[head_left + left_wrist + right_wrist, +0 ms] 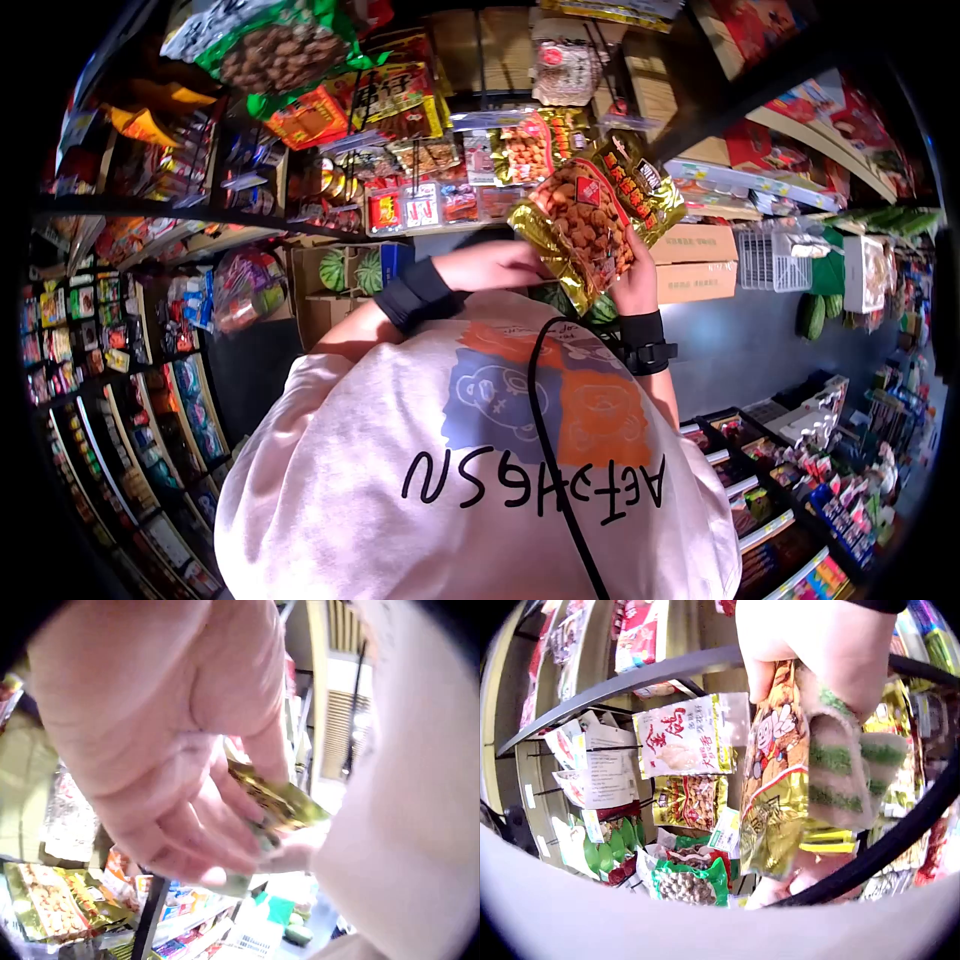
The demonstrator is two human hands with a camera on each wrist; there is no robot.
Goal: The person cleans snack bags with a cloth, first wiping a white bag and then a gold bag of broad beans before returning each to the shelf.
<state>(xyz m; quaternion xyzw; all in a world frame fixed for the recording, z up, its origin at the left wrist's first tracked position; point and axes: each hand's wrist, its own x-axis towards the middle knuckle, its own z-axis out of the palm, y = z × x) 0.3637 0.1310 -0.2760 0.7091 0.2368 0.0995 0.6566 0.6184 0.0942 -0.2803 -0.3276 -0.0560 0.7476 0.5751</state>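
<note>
A shiny gold snack bag (585,220), with nut-like brown pieces pictured or showing on its front and a dark label along one side, is held tilted before the chest. The right hand (634,280) grips its lower right edge, thumb on the front. At the lower left edge is the left hand (500,267), its fingers bent toward the bag. In the left wrist view, gold film (277,799) shows between the thumb and curled fingers of that hand. The right wrist view shows the bag's cartoon-printed side (776,765) hanging below the right hand (817,645).
Similar gold bags (525,150) fill the display just beyond the hands. A green-edged bag (285,55) hangs at upper left. A cardboard box (695,262) and a white basket (775,262) stand at right. Watermelons (350,268) lie low behind the left forearm.
</note>
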